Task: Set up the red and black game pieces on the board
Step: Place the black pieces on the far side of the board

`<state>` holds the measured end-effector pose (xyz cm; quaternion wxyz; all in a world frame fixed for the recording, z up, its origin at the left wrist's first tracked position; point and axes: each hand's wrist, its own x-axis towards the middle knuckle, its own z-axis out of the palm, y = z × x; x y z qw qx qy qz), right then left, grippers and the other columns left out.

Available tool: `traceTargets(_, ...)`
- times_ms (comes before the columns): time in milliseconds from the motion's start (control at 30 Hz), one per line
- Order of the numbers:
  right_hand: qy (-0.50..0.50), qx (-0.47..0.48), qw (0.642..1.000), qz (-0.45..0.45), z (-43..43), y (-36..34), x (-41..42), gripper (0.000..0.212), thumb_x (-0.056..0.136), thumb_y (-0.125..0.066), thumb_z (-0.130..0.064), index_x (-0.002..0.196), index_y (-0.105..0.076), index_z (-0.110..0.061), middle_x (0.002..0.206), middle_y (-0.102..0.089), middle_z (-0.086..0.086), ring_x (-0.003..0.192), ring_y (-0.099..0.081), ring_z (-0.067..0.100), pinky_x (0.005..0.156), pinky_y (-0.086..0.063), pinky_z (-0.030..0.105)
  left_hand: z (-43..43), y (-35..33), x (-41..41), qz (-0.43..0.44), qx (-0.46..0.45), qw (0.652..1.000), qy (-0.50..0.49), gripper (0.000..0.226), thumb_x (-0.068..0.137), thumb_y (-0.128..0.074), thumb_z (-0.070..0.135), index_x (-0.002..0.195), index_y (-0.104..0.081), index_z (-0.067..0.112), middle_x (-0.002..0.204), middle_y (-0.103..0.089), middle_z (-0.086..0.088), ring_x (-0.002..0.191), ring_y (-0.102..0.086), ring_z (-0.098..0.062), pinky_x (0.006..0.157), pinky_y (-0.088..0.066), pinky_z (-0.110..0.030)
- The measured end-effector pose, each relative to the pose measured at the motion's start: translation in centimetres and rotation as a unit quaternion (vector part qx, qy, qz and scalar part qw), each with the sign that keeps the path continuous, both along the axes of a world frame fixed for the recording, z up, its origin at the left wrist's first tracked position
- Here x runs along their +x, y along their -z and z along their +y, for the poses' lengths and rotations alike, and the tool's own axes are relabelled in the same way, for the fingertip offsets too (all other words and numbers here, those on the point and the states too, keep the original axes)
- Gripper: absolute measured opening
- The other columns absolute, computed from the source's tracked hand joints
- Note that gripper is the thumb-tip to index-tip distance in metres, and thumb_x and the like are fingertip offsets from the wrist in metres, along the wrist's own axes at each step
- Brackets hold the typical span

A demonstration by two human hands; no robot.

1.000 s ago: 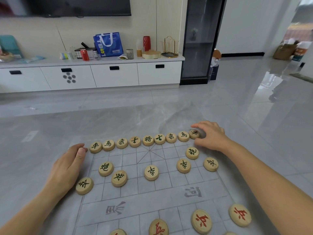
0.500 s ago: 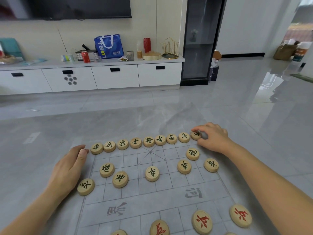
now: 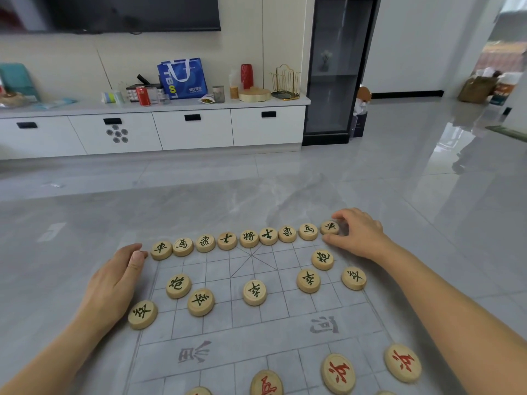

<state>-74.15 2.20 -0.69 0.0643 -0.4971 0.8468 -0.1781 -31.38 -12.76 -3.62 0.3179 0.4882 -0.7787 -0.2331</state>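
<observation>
Black pieces (image 3: 249, 238) look fully set on far half of board (image 3: 256, 334), on floor (image 3: 285, 192). Right hand (image 3: 360, 235) pinches corner piece (image 3: 330, 227) w/ thumb & forefinger; left hand (image 3: 114, 283) rests relaxed, holding nothing, beside row's other end. Red pieces (image 3: 338, 372) at near edge only partly in view, so status unclear.

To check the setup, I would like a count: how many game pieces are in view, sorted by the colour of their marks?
Black pieces: 16
Red pieces: 3
Cut-off pieces at the bottom edge, mark not visible: 2
Total: 21
</observation>
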Motion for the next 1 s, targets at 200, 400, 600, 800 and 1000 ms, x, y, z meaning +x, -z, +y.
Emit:
traceTargets(200,-0.021,-0.012,1.000,-0.015,0.3,0.4,-0.2,0.033,0.081,-0.061,-0.045,0.112,-0.054,-0.035,0.122,-0.047,-0.006,0.116,-0.043,0.018,0.093,-0.033,0.038,0.1,0.0,0.1,0.001,0.000,1.000,-0.001,0.084,0.078,-0.016,0.082,0.128,-0.049,0.022,0.122,-0.061,-0.001,0.117,-0.051,-0.024,0.100,-0.038,-0.046)
traceTargets(400,-0.019,-0.016,0.999,-0.027,0.4,0.2,-0.2,0.039,0.080,-0.063,-0.048,0.115,-0.054,-0.032,0.123,-0.047,-0.006,0.117,-0.044,0.017,0.096,-0.036,0.039,0.0,0.1,0.1,-0.004,0.004,1.000,-0.006,0.083,0.079,-0.017,0.080,0.127,-0.051,0.021,0.125,-0.059,0.000,0.119,-0.049,-0.024,0.100,-0.036,-0.043)
traceTargets(600,-0.022,-0.014,1.000,-0.017,0.2,0.2,-0.1,0.032,0.081,-0.062,-0.046,0.112,-0.055,-0.038,0.125,-0.047,-0.005,0.118,-0.042,0.019,0.095,-0.032,0.038,0.1,0.0,0.1,0.001,0.003,1.000,-0.005,0.083,0.078,-0.017,0.080,0.127,-0.050,0.022,0.124,-0.060,-0.002,0.118,-0.050,-0.025,0.100,-0.037,-0.044)
traceTargets(800,-0.015,-0.012,1.000,-0.011,0.1,0.1,0.2,0.035,0.082,-0.060,-0.049,0.115,-0.054,-0.038,0.129,-0.046,-0.004,0.120,-0.041,0.020,0.096,-0.032,0.039,0.2,-0.2,-0.1,-0.003,0.001,1.000,-0.004,0.086,0.077,-0.016,0.081,0.128,-0.049,0.019,0.125,-0.059,-0.004,0.119,-0.050,-0.026,0.102,-0.036,-0.046)
traceTargets(1000,-0.023,-0.004,0.999,-0.026,-0.4,-0.3,1.5,0.060,0.076,-0.064,-0.055,0.130,-0.043,-0.041,0.139,-0.038,-0.001,0.129,-0.031,0.024,0.102,-0.027,0.041,0.0,0.0,0.1,-0.002,0.003,1.000,0.000,0.087,0.077,-0.016,0.082,0.128,-0.049,0.020,0.124,-0.060,-0.003,0.118,-0.051,-0.026,0.101,-0.037,-0.046)
